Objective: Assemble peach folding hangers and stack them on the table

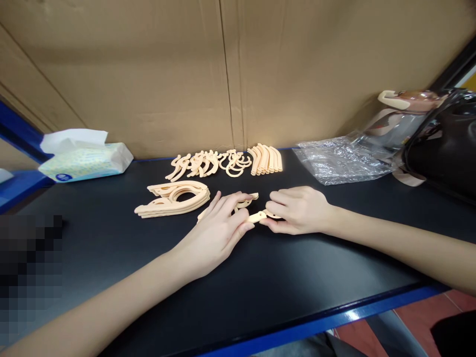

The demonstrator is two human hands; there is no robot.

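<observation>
My left hand (pixel 219 225) and my right hand (pixel 295 210) meet at the middle of a black table (pixel 148 267). Both pinch the same peach plastic piece (pixel 257 216), a small curved part whose other end shows above my left fingers. My left fingers curl over it and my right fingers are closed on its right end. Just left of my hands lies a stack of assembled peach hangers (pixel 174 198). Farther back lie a heap of peach hooks (pixel 210 164) and a row of peach curved arms (pixel 266 159).
A tissue pack (pixel 84 158) sits at the back left. A crumpled clear plastic bag (pixel 340 158) and a dark bag (pixel 446 144) lie at the back right. Cardboard (pixel 230 69) walls the back. The table's blue front edge (pixel 334 322) runs below my arms.
</observation>
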